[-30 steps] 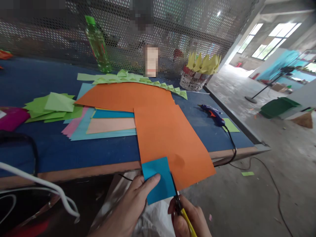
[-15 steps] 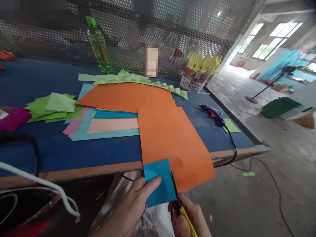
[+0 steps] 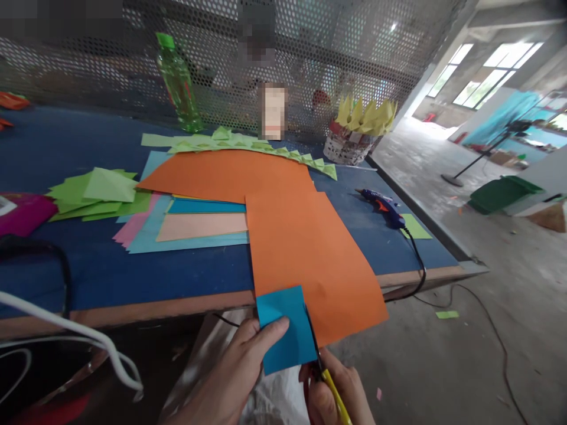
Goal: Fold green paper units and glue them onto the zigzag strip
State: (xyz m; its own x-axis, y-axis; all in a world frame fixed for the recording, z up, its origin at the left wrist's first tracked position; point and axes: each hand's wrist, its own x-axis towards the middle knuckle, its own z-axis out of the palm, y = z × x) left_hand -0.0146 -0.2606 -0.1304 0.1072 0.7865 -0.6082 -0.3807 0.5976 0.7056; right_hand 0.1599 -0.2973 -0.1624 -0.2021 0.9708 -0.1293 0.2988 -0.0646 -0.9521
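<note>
A blue paper square (image 3: 287,348) lies over the near end of a large orange paper sheet (image 3: 305,248). My left hand (image 3: 252,351) is closed on both at the left edge, its thumb flat on the blue square and its other fingers hidden underneath. In my right hand (image 3: 339,386) is a pair of scissors (image 3: 334,392) with yellow on the handle. Their dark blades run along the right edge of the blue square, at the orange sheet. The orange sheet reaches from the table over its front edge.
On the blue table (image 3: 177,280) are a glue gun (image 3: 385,206), green paper pieces (image 3: 101,192), stacked coloured sheets (image 3: 199,227), a green bottle (image 3: 179,88) and a basket with yellow paper points (image 3: 349,144). White cables (image 3: 88,327) hang at the left front.
The scissors' blades have closed together along the blue square's right edge. My left hand and the papers stay nearly in place.
</note>
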